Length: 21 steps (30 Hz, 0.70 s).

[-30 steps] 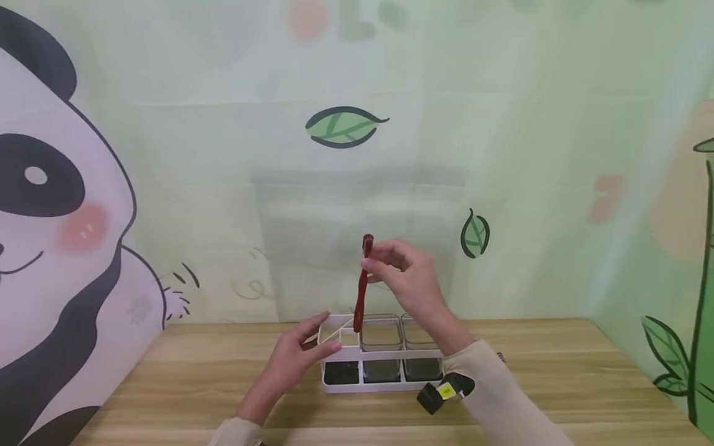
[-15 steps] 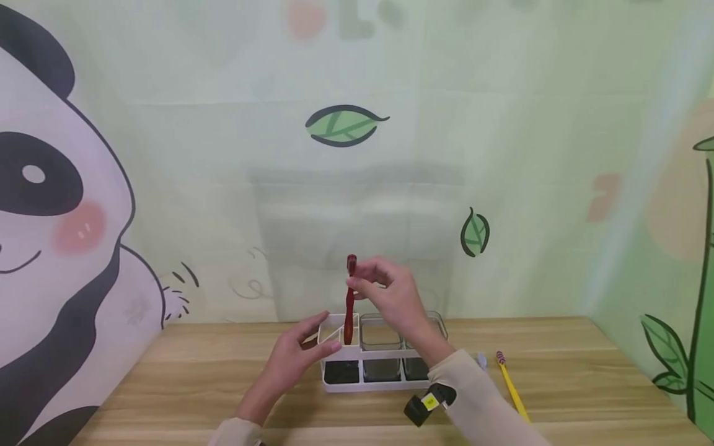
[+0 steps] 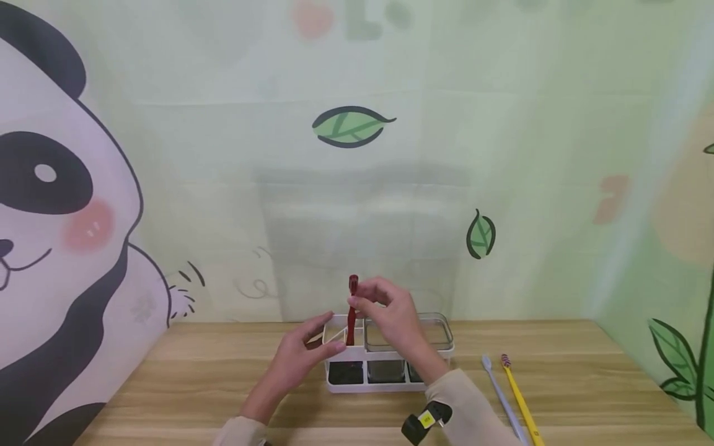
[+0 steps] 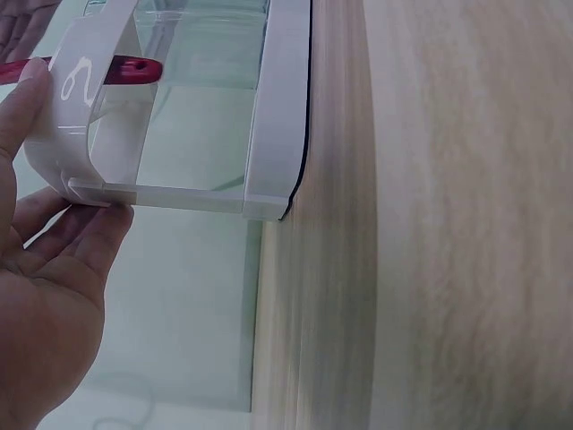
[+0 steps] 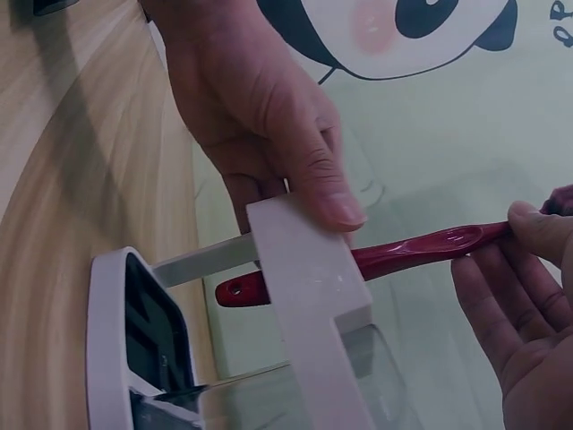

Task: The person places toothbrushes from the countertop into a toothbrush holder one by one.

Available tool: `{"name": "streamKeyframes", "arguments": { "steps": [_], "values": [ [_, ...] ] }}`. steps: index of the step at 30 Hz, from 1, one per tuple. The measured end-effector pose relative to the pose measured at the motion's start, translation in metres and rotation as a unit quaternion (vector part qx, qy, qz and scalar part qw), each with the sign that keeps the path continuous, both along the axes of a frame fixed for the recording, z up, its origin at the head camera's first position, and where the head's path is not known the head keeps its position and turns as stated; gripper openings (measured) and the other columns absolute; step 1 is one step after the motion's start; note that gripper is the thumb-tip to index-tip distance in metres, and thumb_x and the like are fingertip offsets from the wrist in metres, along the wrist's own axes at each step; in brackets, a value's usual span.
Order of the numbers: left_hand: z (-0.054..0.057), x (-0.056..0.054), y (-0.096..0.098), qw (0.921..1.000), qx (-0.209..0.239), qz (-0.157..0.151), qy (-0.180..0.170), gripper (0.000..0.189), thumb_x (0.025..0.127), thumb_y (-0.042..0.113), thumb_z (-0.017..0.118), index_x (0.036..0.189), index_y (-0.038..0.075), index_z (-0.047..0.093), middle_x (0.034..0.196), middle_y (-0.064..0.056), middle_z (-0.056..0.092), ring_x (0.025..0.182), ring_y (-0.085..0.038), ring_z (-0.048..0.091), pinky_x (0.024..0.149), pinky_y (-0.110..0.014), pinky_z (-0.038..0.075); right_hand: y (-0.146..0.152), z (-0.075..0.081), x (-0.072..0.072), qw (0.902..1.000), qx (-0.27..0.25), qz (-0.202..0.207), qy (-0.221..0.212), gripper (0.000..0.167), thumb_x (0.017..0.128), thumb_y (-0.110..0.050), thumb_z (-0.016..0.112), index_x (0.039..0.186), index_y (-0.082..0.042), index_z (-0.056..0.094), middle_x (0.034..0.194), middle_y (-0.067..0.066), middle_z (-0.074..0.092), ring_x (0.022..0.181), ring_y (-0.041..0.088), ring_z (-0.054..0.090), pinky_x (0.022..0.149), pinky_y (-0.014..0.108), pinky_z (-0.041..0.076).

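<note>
My right hand [image 3: 393, 316] pinches a red toothbrush [image 3: 351, 325] just below its head, bristle end up. In the right wrist view, the toothbrush [image 5: 430, 246] passes through the upper frame of a white toothbrush holder [image 5: 313, 269], and its handle tip with a small hole sticks out below. My left hand [image 3: 298, 356] grips the left end of the holder [image 3: 357, 355], thumb on the front rim and fingers behind. In the left wrist view, the left fingertips [image 4: 107, 224] touch the end of the upper frame [image 4: 67, 134].
Clear cups [image 3: 440, 334] sit in the holder's middle and right sections, partly behind the right hand. A light blue toothbrush [image 3: 498, 390] and a yellow toothbrush [image 3: 521, 399] lie on the wooden table [image 3: 586, 384] to the right. A printed panda curtain [image 3: 223, 186] hangs behind.
My right hand has moved down and slightly left, lowering the red toothbrush into the holder's left section. The blue and yellow toothbrushes have come out from behind the right arm. The left hand keeps its grip.
</note>
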<state>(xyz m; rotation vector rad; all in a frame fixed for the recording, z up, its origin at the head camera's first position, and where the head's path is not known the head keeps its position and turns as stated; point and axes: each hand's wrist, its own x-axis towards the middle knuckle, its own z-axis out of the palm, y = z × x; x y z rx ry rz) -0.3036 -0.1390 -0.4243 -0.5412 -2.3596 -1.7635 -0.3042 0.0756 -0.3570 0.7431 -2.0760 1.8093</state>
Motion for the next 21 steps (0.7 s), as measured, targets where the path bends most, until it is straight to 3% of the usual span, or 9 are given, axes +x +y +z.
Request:
{"name": "streamKeyframes", "arguments": {
  "steps": [9,21],
  "values": [
    [-0.001,-0.003,-0.001,1.0,-0.001,-0.003,0.001,0.07,0.091,0.02,0.087,0.151,0.0,0.057,0.153,-0.021,0.056,0.143,-0.041,0.05,0.11,-0.046,0.051,-0.003,-0.015,-0.002,0.9996,0.0,-0.011,-0.025,0.015,0.097,-0.01,0.079,0.11,-0.003,0.075,0.102,0.009,0.075,0.094,0.023,0.072,0.083,0.036,0.066],
    [0.001,-0.001,-0.002,1.0,0.002,-0.002,-0.009,0.069,0.092,0.022,0.087,0.151,0.001,0.057,0.151,-0.022,0.057,0.142,-0.041,0.051,0.11,-0.046,0.051,-0.005,-0.023,-0.001,0.9984,0.004,-0.028,-0.05,0.014,0.097,-0.008,0.079,0.109,-0.002,0.075,0.101,0.006,0.075,0.093,0.023,0.07,0.081,0.032,0.066]
  ]
}}
